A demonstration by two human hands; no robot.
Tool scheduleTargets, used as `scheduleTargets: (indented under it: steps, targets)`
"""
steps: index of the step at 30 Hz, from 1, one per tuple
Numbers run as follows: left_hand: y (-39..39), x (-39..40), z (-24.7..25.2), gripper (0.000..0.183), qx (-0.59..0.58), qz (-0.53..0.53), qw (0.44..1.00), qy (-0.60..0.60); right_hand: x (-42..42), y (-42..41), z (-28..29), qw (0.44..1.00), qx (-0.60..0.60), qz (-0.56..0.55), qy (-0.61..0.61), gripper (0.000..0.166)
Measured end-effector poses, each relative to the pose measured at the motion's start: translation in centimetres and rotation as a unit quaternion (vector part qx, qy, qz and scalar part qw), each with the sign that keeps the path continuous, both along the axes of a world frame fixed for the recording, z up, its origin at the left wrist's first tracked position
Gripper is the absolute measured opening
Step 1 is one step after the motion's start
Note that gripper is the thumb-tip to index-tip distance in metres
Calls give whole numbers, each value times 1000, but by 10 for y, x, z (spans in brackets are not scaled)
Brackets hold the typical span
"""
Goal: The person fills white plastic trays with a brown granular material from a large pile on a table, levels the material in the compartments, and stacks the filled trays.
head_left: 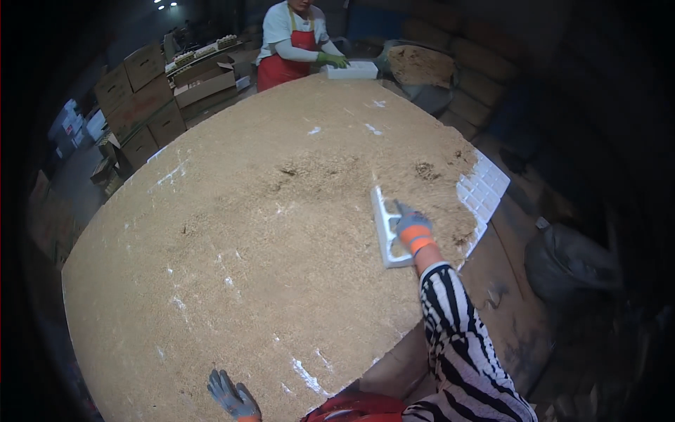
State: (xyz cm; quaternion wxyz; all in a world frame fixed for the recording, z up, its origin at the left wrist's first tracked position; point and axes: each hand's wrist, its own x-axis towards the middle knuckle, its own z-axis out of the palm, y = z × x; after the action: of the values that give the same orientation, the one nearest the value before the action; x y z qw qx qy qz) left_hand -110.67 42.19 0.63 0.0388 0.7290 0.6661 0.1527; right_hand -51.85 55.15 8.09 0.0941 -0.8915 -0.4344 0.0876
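Observation:
A broad bed of tan, husk-like loose material [253,242] lies before me, with bits of white foam trays [482,184] showing through and at its right edge. My right hand [414,227], in a grey and orange glove, grips a white foam piece [384,232] with an open frame shape, which rests on the husks right of the middle. My left hand [232,393], gloved alike, lies at the near edge with its fingers apart and holds nothing.
Across the bed a co-worker [295,47] in a red apron and green gloves touches a white foam box [352,70]. Cardboard boxes [140,105] are stacked at the left. A sack of brown material [421,66] stands at the far right, a dark sack [569,258] at the right.

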Motion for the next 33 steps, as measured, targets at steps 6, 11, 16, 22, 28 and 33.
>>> scheduleTargets:
  steps: [6, 11, 16, 22, 28, 33]
  targets:
    - [-1, -14, -18, 54, 29, -10, 999, 25, -89, -98, -11, 973, 19, 227, -26, 42]
    - [-2, -22, -15, 54, 54, 2, 998, 11, -197, -219, 7, 896, 31, 443, -12, 67]
    - [2, -16, -25, 54, 47, 15, 998, 26, -15, -191, -1, 978, -38, 204, -34, 57]
    - [4, 74, -2, 56, 0, -75, 997, 5, 122, -142, 17, 999, 23, 14, -42, 59]
    - [5, 226, 14, 66, -45, -146, 986, -72, 18, -158, -46, 931, 10, 364, -40, 48]
    - [36, 336, -6, 72, -40, -139, 988, -48, 136, -123, 31, 951, -96, 293, 14, 65]
